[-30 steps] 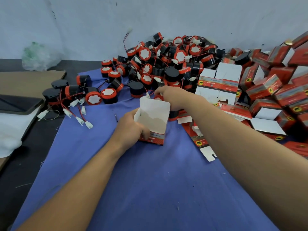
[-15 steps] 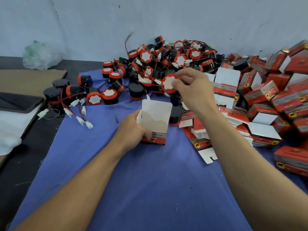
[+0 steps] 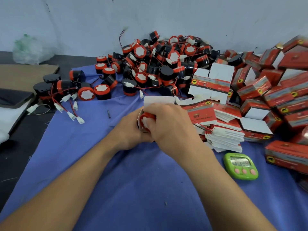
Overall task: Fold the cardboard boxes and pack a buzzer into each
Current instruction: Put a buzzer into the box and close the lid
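Note:
My left hand [image 3: 127, 130] grips a small open cardboard box [image 3: 158, 100] whose white top flap stands up behind my fingers. A red-and-black buzzer [image 3: 146, 119] with a white face sits in the box mouth, and my right hand [image 3: 171, 124] curls over it from the right. A big heap of buzzers [image 3: 158, 64] with red wires and white plugs lies behind, against the wall. Flat unfolded boxes [image 3: 223, 130] are stacked right of my hands.
A pile of folded red boxes [image 3: 275, 90] fills the right side. A green timer [image 3: 240, 165] lies on the blue cloth [image 3: 133, 180] near my right forearm. Brown cardboard [image 3: 25, 74] and a dark tablet [image 3: 13, 97] are at the left; a small screw [image 3: 108, 113] lies loose.
My right hand picked a buzzer from the heap, lifted it, then brought it down into the open box that my left hand holds.

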The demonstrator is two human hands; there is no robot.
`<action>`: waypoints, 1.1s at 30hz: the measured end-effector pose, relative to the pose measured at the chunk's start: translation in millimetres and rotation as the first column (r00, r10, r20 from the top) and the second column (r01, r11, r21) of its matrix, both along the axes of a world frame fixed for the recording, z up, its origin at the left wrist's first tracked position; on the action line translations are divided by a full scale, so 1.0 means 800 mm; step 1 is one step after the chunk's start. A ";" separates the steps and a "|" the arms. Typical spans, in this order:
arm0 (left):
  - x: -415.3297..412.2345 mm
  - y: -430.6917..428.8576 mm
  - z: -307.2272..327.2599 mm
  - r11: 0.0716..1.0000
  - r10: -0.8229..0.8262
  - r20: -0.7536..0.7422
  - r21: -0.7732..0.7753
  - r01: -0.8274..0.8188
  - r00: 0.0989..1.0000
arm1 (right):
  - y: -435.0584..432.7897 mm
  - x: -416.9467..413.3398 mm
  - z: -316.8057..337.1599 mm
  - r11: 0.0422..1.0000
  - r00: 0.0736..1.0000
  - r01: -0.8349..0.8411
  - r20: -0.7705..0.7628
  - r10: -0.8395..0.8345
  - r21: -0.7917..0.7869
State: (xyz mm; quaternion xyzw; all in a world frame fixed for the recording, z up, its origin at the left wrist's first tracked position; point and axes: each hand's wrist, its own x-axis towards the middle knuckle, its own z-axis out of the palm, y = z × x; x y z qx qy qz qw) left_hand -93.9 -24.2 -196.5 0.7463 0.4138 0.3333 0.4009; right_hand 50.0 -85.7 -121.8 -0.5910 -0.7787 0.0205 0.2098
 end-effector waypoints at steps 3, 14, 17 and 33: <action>0.000 0.000 0.001 1.000 -0.020 0.010 -0.018 0.020 1.000 | 0.004 0.013 -0.007 0.999 0.999 0.031 -0.030 -0.033 -0.043; -0.003 0.001 0.003 0.999 -0.022 -0.043 -0.035 0.021 0.999 | -0.001 0.030 -0.035 0.980 0.979 0.121 -0.184 -0.091 0.160; -0.003 0.000 0.002 0.998 -0.042 -0.050 -0.050 0.039 0.998 | 0.007 0.039 -0.027 0.999 0.987 0.049 -0.154 -0.047 0.008; -0.008 -0.004 0.008 0.964 -0.118 0.179 -0.214 0.156 0.977 | 0.000 0.018 -0.051 0.973 0.926 0.059 0.351 -0.136 0.223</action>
